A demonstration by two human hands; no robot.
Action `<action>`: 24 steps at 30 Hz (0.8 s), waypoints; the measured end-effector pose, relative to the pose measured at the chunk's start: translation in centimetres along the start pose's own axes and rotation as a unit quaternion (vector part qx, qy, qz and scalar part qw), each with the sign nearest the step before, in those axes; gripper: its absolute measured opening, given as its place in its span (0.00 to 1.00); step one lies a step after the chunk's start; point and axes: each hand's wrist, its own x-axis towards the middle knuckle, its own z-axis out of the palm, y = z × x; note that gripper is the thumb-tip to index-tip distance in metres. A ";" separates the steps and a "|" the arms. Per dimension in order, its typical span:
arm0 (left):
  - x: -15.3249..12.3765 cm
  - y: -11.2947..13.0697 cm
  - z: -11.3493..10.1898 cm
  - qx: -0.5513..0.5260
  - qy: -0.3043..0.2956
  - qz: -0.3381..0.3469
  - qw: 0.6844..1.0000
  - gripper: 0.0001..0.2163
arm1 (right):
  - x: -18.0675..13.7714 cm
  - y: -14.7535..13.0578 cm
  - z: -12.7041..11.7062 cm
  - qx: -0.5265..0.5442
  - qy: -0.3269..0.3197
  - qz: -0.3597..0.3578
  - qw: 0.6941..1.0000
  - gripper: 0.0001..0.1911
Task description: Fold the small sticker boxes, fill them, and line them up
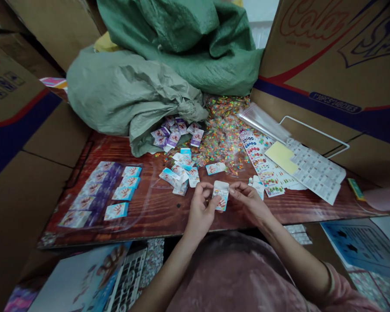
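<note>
Near the table's front edge, my left hand point(205, 203) grips a small white and blue printed carton point(221, 200), thumb across its front. Its top flap stands up. My right hand point(248, 200) pinches at the carton's upper right corner. Just beyond lie a loose pile of similar blue and white cartons point(182, 170) and a single one point(216, 168) on its own. To the left, several blue cartons point(126, 187) form a column beside a column of purple cartons point(90, 190). More small white pieces point(256, 186) rest right of my right hand.
A grey-green sack point(133, 93) spills purple cartons point(173, 138) on the reddish wooden table point(162, 212). Colourful small packets point(224, 125) heap behind. Sticker sheets point(263, 167), a yellow pad point(281, 157) and plastic film point(263, 123) lie right. Large cardboard boxes point(328, 86) flank both sides.
</note>
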 end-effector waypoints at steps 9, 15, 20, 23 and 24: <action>-0.2 -0.4 -0.6 0.116 -0.061 0.035 0.991 0.08 | 0.5 -1.0 -0.6 0.152 -0.105 0.183 0.966 0.11; -0.3 0.0 -0.5 0.036 -0.061 -0.008 0.997 0.12 | 0.5 -1.1 -0.3 0.115 -0.102 0.152 0.976 0.10; -0.1 0.2 -0.4 0.024 -0.058 -0.019 0.998 0.15 | 0.4 -0.8 0.1 0.108 -0.087 0.128 0.982 0.13; -0.1 0.1 -0.5 0.044 -0.054 -0.013 0.997 0.14 | 0.2 -0.8 0.2 0.093 -0.088 0.106 0.986 0.12; -0.1 0.1 -0.5 0.051 -0.050 -0.014 0.997 0.13 | 0.2 -0.9 0.2 0.084 -0.087 0.095 0.988 0.12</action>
